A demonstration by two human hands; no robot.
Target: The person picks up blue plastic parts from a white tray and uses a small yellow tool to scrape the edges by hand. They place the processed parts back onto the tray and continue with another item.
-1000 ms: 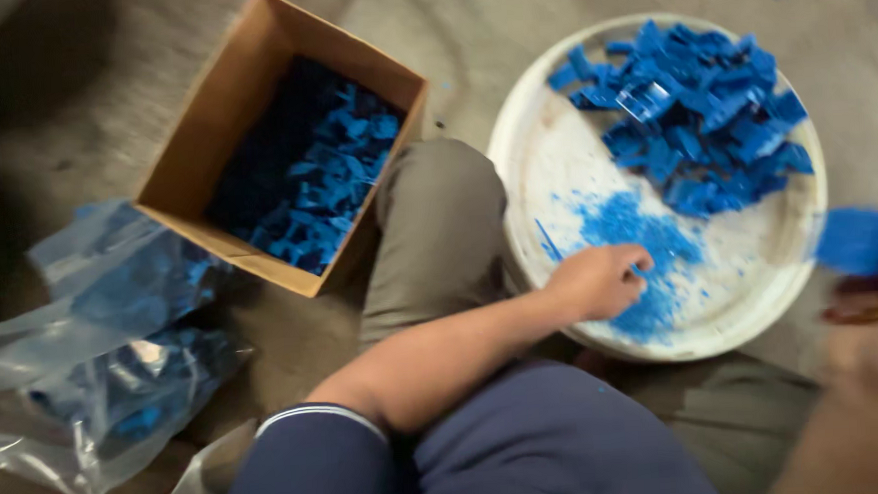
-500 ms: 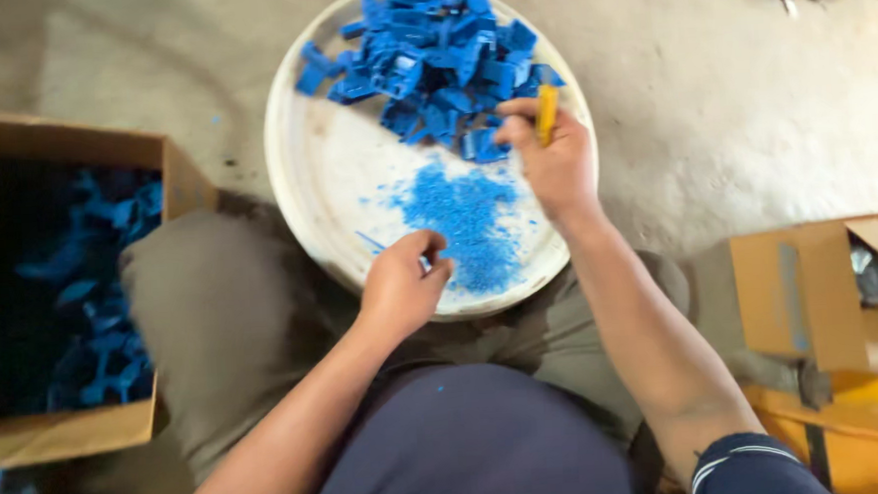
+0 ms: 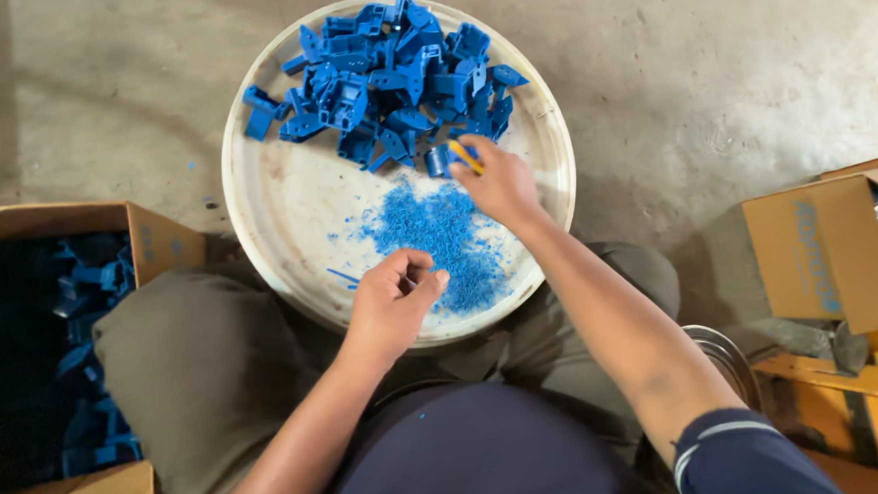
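A round white tray (image 3: 286,200) rests on my lap and the floor. A heap of blue plastic parts (image 3: 390,74) fills its far side. Blue shavings (image 3: 438,232) lie in a patch near its middle. My right hand (image 3: 496,184) reaches to the edge of the heap, holding a small yellow-handled tool (image 3: 466,155) and touching a blue part there. My left hand (image 3: 392,305) hovers over the tray's near rim with fingers curled, pinching something small that I cannot make out.
An open cardboard box (image 3: 24,349) with several blue parts stands at my left. Another cardboard box (image 3: 820,257) sits at the right, with yellow items below it. A round metal object (image 3: 725,352) shows by my right knee. The concrete floor (image 3: 730,71) surrounds the tray.
The view has swung from the left box to the tray. My right hand came in with the yellow tool and now sits lower at the heap's edge. My left hand stayed near the shavings.
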